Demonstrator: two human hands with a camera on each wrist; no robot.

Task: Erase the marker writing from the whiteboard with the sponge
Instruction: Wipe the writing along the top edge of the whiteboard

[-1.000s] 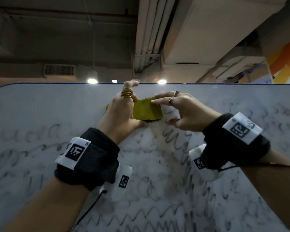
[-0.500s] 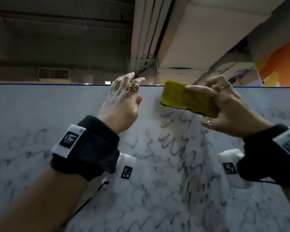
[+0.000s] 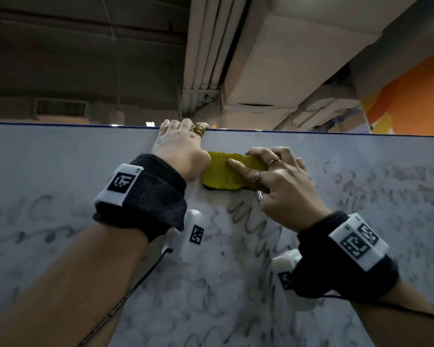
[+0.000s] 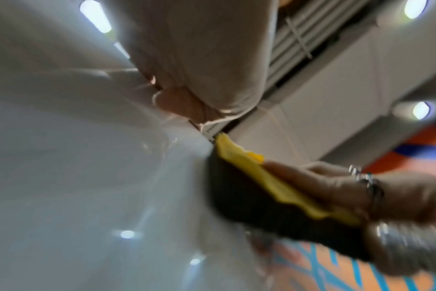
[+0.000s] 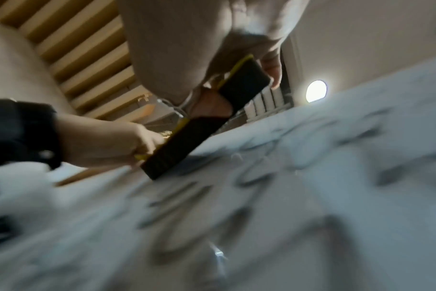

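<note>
Big grey pipes [image 3: 211, 46] and ducts run across the ceiling, and under them stands the whiteboard [image 3: 60, 176], its top edge drawn as a thin blue line. Grey marker writing [image 3: 256, 221] loops and squiggles over most of the board, and a band just under the top edge looks wiped. The sponge [image 3: 226, 176] is yellow on the outside with a dark side toward the board, and it lies just under the top edge, near the middle. Its long side runs along that edge, left to right. The right hand [image 3: 281, 186] is the grip: fingers [image 3: 238, 165] flat on the yellow back, thumb tucked under the lower edge, so it holds the sponge. The left hand [image 3: 179, 149] is just beside the sponge's left end, with its fingers hooked over the top edge of the board; it seems to steady the board. The thickest squiggles lie straight below the sponge and toward the bottom edge, so the next wipe probably has to go down. No containers are in view.
</note>
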